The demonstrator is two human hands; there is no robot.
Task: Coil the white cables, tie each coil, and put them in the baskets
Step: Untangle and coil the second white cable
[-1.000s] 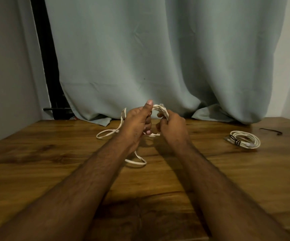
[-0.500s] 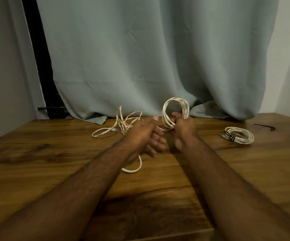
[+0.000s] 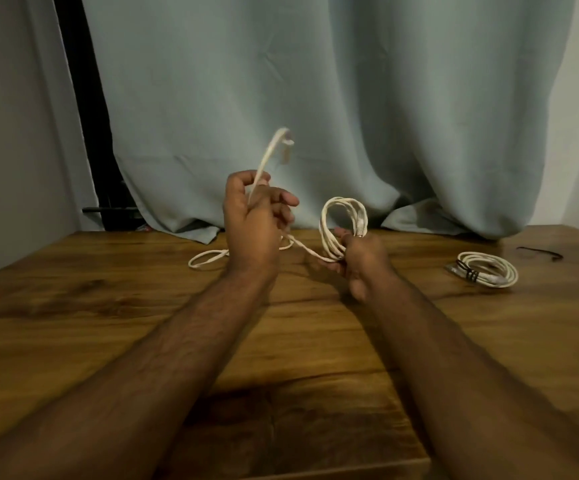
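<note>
A pale grey-green curtain hangs behind the wooden desk, its hem bunched on the far edge, with a dark vertical post showing in the gap at the curtain's left side. From my head view I see both bare forearms reaching out over the desk. My right hand grips a coil of white cable, fingers curled round its lower part so the loops stand upright above the fist; a plug end lies against the coil's right side near my fingers. A strand runs from the bottom of that coil leftward to my left hand, which is raised higher and closed around the loose run of the same cable. Above that hand the cable rises and bends over in a blurred arc in front of the curtain. Below and to the left of the left hand, a slack loop of it lies on the desk. Well apart to the right a finished coil lies flat on the desk, bound with a dark tie on its left side. Just beyond it, near the far right edge, lies a thin dark strap.
</note>
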